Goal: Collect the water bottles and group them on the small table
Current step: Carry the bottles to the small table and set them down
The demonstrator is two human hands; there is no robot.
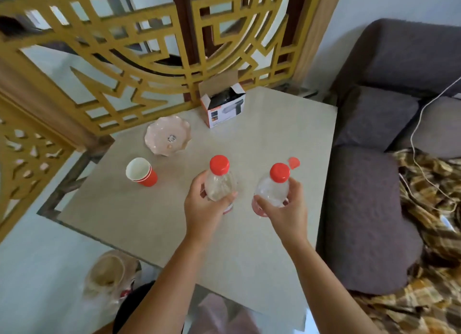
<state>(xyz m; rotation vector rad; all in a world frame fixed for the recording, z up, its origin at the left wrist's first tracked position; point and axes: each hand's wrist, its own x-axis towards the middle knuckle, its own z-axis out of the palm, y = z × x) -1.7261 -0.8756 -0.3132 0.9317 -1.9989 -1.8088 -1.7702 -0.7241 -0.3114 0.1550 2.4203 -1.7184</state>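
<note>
Risk 1: you hold 2 bottles at once, one per hand, both by the body w/ fingers wrapped partway. Thin clear plastic, looks near empty, so light and top-heavy at the cap; set down tilted and either could tip and roll toward the edge.

Risk 2: red cup (141, 175) and dish (167, 136) sit left of the drop zone. A wide left swing could clip the cup. Box (222, 108) is far back, no threat.

Risk 3: small red disc (293, 163) lies on the surface (274, 124) just behind the R bottle's cap; can't tell what it is. Landing a base on it = wobble.

Position: L hand (203, 205) clasps L bottle (220, 181); R hand (283, 212) clasps R bottle (273, 186). Both upright-ish, near each other, not touching, over mid-surface. Can't tell if bases touch down yet; hands hide them.

Sofa (369, 209) close on the right.
</note>
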